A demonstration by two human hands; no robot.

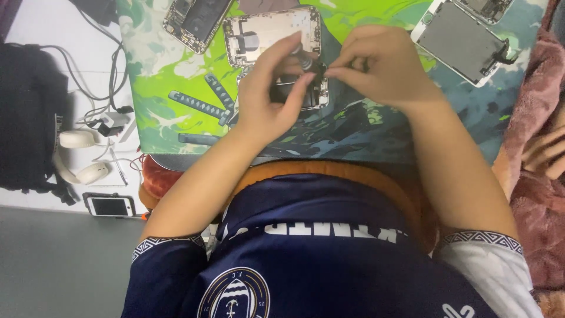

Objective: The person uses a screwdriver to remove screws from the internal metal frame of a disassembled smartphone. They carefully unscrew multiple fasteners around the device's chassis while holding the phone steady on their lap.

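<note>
Head view: two hands meet over an opened phone on a green mat, upper centre of the frame.

Left hand (268, 97) has thumb and fingers together in a grip on a small dark part (311, 63); right hand (376, 68) pinches the same part from the right side, fingertips touching it. Phone (306, 94) lies beneath both hands, mostly hidden. Just above it lies a bare phone shell (259, 32); another opened phone (194, 20) lies at upper left, and a screen panel (462, 35) at upper right. Three grey tool handles (197, 105) lie left of the left hand on the mat (159, 65). Headphones (76, 156) and a small phone (110, 206) lie at far left.
</note>
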